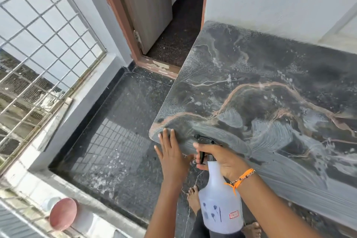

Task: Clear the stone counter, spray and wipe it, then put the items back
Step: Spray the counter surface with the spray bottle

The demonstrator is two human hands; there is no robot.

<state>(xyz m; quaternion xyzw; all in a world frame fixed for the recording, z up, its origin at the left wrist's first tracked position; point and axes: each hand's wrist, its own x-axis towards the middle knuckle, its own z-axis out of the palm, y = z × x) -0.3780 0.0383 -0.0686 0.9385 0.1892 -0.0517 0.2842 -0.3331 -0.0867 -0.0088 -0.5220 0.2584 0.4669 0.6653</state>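
The dark stone counter (260, 87) with tan veins fills the right half of the head view; spray droplets dot its far part and pale wipe streaks cover its near part. My right hand (222, 158) grips the neck of a white spray bottle (220, 205) with a black trigger head (204, 141), held just over the counter's near left edge. My left hand (172, 154) is flat with fingers spread, fingertips touching the counter's rounded near left corner. No items stand on the counter.
A speckled dark floor (119, 121) lies left of the counter. A doorway with a brown frame (123, 17) opens at the back. A white metal grille (38, 48) runs along the left. A white container with a pink lid (63, 214) sits on the ledge at lower left.
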